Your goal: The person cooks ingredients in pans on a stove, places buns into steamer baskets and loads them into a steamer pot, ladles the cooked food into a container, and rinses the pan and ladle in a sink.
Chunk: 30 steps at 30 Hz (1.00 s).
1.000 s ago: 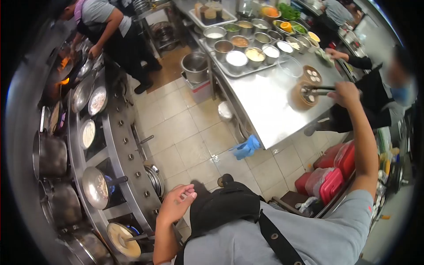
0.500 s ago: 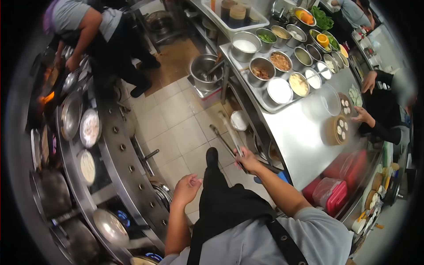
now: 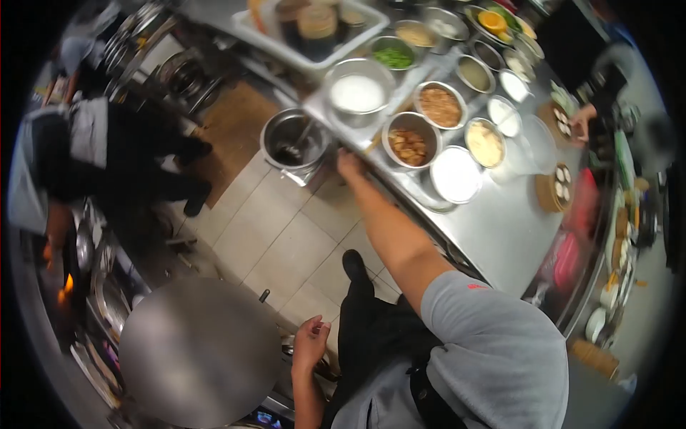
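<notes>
My right hand (image 3: 350, 166) reaches forward to the near edge of the steel table (image 3: 493, 239), beside a deep steel pot (image 3: 294, 139) with a utensil in it. Its fingers are smeared and partly hidden, and no tongs show in it. Low in the view, my left hand (image 3: 311, 342) hangs above the floor with its fingers loosely bent, apart from any object. Bowls of browned chunks (image 3: 409, 145) and white powder or liquid (image 3: 456, 174) stand on the table to the right of my right arm.
A large blurred round metal surface (image 3: 200, 350) covers the lower left. At the upper left a person (image 3: 107, 154) stands by the flaming stove. Another person's hand (image 3: 584, 121) is beside a bamboo steamer (image 3: 554, 189) at the right. Red containers (image 3: 564, 257) sit below the table's end.
My right hand has moved forward to the table edge, and the tongs it held are out of sight. The view has shifted forward, and the blurred round metal surface has appeared at lower left.
</notes>
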Motion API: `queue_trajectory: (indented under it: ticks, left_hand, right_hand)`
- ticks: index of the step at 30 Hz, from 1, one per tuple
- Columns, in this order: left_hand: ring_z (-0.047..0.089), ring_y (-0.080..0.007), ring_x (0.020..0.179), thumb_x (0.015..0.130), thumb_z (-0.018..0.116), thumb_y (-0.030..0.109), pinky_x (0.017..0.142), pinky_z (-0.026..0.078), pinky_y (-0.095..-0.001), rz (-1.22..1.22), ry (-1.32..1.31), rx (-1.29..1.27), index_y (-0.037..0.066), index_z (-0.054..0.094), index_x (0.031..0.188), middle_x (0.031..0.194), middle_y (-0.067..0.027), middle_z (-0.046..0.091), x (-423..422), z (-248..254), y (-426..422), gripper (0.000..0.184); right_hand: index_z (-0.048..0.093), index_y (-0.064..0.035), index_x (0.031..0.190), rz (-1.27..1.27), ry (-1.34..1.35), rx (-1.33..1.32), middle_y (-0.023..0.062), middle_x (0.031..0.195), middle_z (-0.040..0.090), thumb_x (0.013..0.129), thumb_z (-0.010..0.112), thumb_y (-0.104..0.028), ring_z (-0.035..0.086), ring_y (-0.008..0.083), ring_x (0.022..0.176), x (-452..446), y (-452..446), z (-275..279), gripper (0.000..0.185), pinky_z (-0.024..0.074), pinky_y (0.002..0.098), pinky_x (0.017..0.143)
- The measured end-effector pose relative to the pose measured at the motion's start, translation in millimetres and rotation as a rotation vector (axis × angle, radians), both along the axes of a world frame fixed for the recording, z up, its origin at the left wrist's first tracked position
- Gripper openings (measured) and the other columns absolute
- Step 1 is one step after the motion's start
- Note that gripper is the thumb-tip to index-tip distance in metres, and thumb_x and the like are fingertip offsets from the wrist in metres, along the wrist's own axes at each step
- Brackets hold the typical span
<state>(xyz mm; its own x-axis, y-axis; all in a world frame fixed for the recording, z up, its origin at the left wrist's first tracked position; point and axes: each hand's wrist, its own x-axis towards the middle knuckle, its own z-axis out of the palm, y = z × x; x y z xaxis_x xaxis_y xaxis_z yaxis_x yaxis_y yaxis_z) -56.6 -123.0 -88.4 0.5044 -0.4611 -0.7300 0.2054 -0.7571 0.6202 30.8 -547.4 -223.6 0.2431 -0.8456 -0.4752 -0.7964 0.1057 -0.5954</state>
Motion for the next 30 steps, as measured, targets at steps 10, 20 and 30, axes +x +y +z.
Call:
queue_trajectory:
  ticks: [10,20,30]
  left_hand:
    - [0.059,-0.0157,0.082,0.087,0.063,0.018,0.076,0.048,-0.028,-0.587,-0.137,-0.251,-0.007,0.059,0.114,0.089,-0.0104,0.064,-20.4,48.2,-131.7,0.037]
    - [0.06,-0.0136,0.082,0.085,0.067,0.018,0.075,0.048,-0.0267,-0.929,-0.025,-0.429,-0.004,0.061,0.113,0.09,-0.0089,0.066,-263.2,117.3,-261.0,0.036]
    - [0.062,-0.0124,0.082,0.088,0.065,0.022,0.074,0.049,-0.0253,-1.581,0.155,-0.4,-0.005,0.059,0.115,0.091,-0.0082,0.068,-589.4,127.6,-350.5,0.038]
  right_hand:
    - [0.06,-0.0039,0.108,0.758,-0.292,0.096,0.0187,0.096,0.064,0.074,0.069,-0.029,0.061,0.0342,0.094,-283.4,173.4,55.1,0.043,0.0482,0.0432,0.08]
    - [0.062,-0.0024,0.102,0.172,-0.39,0.004,0.0174,0.093,0.066,0.083,0.062,-0.031,0.063,0.0314,0.088,-654.2,179.3,176.3,0.034,0.0481,0.0395,0.076]
    - [0.06,-0.0004,0.105,-0.639,-0.476,0.032,0.0067,0.085,0.065,0.088,0.059,-0.027,0.06,0.011,0.072,-907.7,214.4,206.1,0.032,0.049,0.0263,0.07]
